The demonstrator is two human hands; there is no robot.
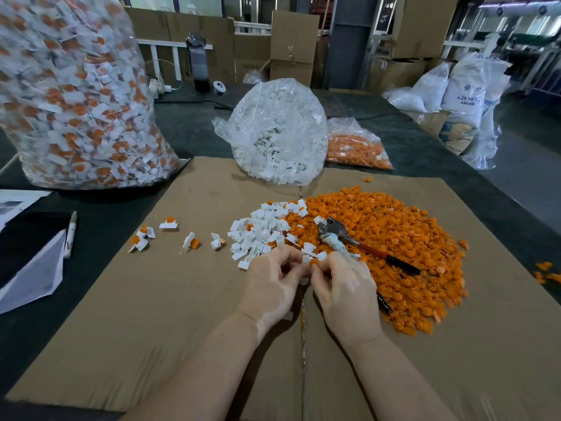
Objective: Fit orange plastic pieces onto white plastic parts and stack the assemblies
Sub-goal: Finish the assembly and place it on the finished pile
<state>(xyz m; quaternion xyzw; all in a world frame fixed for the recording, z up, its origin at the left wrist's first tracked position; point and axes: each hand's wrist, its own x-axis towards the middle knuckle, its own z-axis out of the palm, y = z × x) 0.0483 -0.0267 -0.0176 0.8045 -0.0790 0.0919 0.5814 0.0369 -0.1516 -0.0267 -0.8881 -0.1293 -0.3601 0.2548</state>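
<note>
Both hands meet over the cardboard (151, 314). The left hand (270, 287) pinches a white part (306, 259); the right hand (343, 287) pinches an orange piece (313, 262) against it. White pile (261, 232) and orange pile (394, 238) lie just beyond.

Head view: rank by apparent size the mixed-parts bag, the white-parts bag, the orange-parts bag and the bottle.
1. Mixed-parts bag, largest, though nearest the camera.
2. White-parts bag.
3. Orange-parts bag, partly hidden behind the white-parts bag.
4. Bottle, smallest, but farthest away.
</note>
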